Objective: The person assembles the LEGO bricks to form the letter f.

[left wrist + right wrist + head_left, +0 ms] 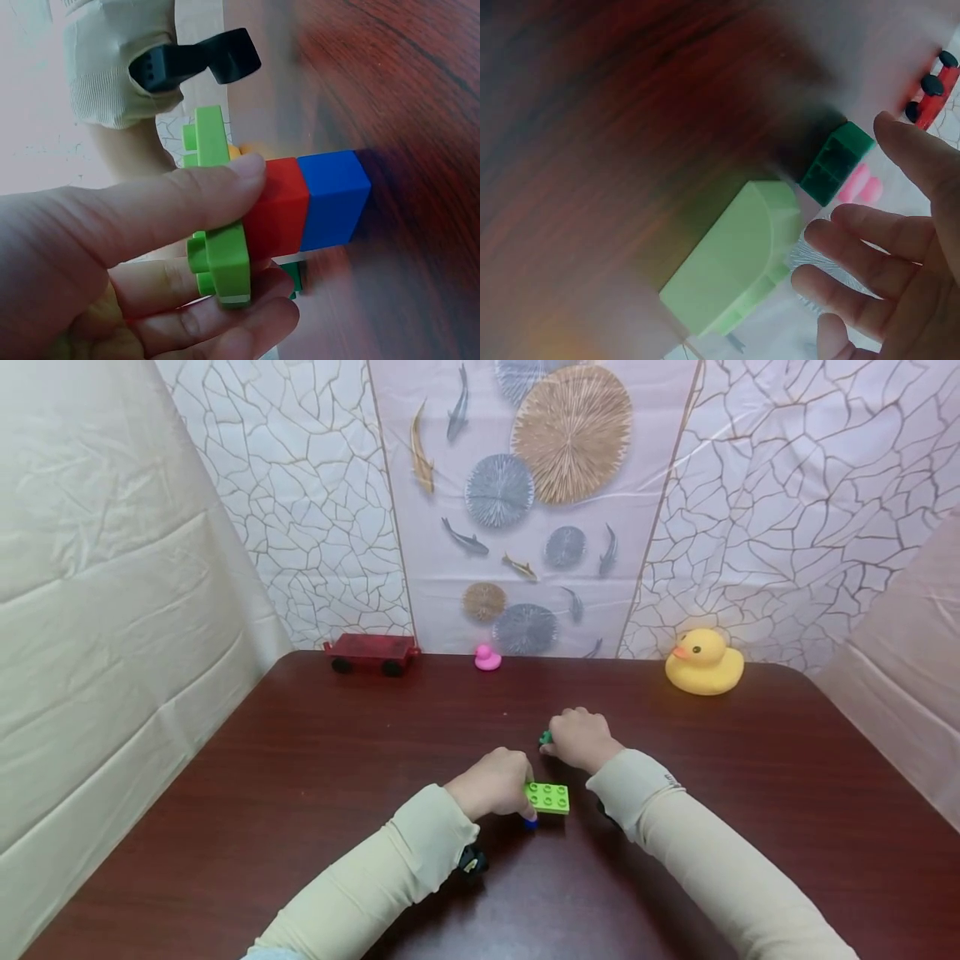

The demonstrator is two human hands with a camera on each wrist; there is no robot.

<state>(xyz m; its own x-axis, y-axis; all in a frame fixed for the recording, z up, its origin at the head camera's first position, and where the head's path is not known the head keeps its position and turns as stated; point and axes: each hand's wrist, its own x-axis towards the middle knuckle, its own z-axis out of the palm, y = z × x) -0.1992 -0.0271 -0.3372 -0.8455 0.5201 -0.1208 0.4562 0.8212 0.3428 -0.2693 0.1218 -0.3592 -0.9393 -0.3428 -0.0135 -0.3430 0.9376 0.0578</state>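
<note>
In the head view my left hand (497,783) grips a small stack of toy bricks over the table. Its light green studded plate (553,798) is on top, with a red brick (279,206) and then a blue brick (334,201) below it. My thumb presses across the plate and the red brick, fingers on the far side. Farther forward, my right hand (583,738) hovers over a dark green brick (546,738). The right wrist view shows its fingers loosely spread beside that brick and a pale green curved block (731,255), which the hand hides from the head view.
Along the back edge of the dark wood table (247,793) stand a red toy wagon (372,648), a small pink duck (487,658) and a larger yellow duck (705,664). A patterned cloth (517,560) hangs behind the table.
</note>
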